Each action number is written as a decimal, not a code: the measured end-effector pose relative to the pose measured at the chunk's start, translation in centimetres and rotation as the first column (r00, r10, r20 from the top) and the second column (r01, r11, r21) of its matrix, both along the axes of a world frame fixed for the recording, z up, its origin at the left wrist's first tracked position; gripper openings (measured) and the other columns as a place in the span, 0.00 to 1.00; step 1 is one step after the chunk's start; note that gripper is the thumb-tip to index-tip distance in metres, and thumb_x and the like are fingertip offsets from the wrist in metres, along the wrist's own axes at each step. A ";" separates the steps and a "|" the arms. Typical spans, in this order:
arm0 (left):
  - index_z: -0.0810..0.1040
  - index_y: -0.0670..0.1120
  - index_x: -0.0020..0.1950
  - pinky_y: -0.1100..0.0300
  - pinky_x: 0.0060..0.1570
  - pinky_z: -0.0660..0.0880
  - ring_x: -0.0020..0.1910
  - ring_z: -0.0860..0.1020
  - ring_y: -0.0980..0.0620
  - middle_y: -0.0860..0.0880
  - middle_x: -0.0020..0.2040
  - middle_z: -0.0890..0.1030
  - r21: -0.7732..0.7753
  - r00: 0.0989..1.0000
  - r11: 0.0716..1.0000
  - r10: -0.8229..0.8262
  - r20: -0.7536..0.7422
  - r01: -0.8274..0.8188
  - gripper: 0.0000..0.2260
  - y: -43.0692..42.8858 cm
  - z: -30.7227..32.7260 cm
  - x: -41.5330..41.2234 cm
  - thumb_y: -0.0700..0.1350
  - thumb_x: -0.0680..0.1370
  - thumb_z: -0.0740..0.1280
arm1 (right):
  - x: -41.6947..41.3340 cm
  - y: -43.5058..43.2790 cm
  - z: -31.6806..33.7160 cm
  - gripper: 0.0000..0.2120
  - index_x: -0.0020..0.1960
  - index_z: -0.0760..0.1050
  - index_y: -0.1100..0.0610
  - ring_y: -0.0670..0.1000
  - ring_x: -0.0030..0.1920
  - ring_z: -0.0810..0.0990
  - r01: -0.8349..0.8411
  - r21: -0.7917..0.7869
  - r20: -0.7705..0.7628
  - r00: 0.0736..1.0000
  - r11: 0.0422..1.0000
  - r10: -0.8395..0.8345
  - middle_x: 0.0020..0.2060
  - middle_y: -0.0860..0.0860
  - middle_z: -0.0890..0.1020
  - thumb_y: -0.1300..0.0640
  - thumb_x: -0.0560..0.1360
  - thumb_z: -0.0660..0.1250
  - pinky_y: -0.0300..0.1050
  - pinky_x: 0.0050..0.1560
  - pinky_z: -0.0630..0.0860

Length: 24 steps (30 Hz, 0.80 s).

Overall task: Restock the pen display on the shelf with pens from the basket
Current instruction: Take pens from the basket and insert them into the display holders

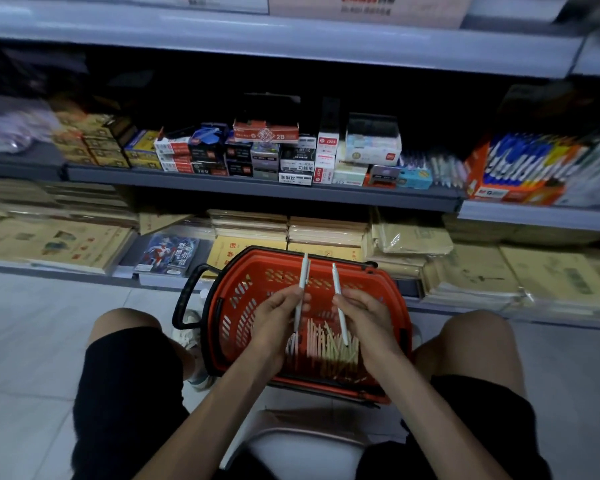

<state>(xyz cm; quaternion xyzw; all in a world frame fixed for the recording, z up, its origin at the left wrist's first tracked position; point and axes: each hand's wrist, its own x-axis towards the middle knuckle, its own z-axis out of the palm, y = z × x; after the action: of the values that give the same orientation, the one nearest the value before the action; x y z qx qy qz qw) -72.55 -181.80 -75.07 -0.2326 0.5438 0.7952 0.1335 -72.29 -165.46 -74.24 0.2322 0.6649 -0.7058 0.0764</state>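
A red plastic basket point(236, 296) sits on the floor between my knees, with several pale pens point(329, 344) lying in its bottom. My left hand point(278, 317) is over the basket, shut on a white pen point(303, 271) that points up toward the shelf. My right hand point(364, 313) is beside it, shut on another white pen point(336, 282), also held nearly upright. The pen display point(444, 168) stands on the middle shelf to the right, a row of pale pens beside an orange box of blue pens point(513, 171).
The middle shelf point(257, 183) carries stacked boxes of pens and pencils. Below it lie piles of brown notebooks point(326, 230) and envelopes. The basket's black handle point(187, 296) sticks out to the left. I sit on a white stool point(305, 448) on a tiled floor.
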 end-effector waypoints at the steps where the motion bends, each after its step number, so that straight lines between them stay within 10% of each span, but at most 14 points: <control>1: 0.84 0.41 0.59 0.48 0.49 0.78 0.49 0.80 0.41 0.40 0.51 0.85 -0.002 0.999 1.000 -0.014 -0.033 0.014 0.11 0.3 0.6 -0.2 0.45 0.83 0.68 | -0.2 0.0 0.8 0.05 0.55 0.82 0.54 0.52 0.49 0.87 -0.012 -0.007 -0.032 0.999 1.000 0.012 0.46 0.53 0.88 0.59 0.81 0.70 0.47 0.51 0.82; 9: 0.84 0.41 0.59 0.63 0.35 0.74 0.37 0.78 0.55 0.49 0.42 0.83 -0.084 0.941 0.996 -0.032 -0.338 0.004 0.13 3.1 9.0 -4.8 0.47 0.86 0.62 | -5.3 -0.9 13.2 0.05 0.56 0.83 0.53 0.41 0.34 0.79 -0.081 0.138 -0.377 0.917 0.987 0.128 0.33 0.43 0.81 0.57 0.80 0.72 0.31 0.32 0.70; 19: 0.85 0.45 0.58 0.60 0.38 0.74 0.38 0.77 0.52 0.47 0.40 0.81 -0.039 0.783 0.999 -0.021 -0.621 -0.005 0.12 1.4 22.3 -9.6 0.48 0.86 0.63 | -11.6 -2.9 29.9 0.06 0.49 0.86 0.60 0.46 0.36 0.83 0.004 0.308 -0.657 0.724 0.951 0.210 0.41 0.59 0.87 0.63 0.73 0.79 0.38 0.38 0.81; 24: 0.87 0.49 0.53 0.46 0.51 0.81 0.45 0.83 0.50 0.48 0.45 0.86 -0.201 0.687 0.978 -0.112 -0.718 -0.051 0.09 -2.0 28.5 -11.4 0.45 0.84 0.66 | -13.0 -4.2 36.1 0.06 0.47 0.86 0.57 0.52 0.43 0.88 -0.006 0.359 -0.697 0.663 0.933 0.272 0.40 0.51 0.88 0.59 0.71 0.81 0.49 0.50 0.85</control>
<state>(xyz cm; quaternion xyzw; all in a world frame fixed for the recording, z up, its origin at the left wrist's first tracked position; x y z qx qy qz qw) -83.99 -183.84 -46.56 0.0973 0.6349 0.7594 -0.1039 -85.31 -169.69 -38.14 -0.1150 0.7616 -0.6108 -0.1832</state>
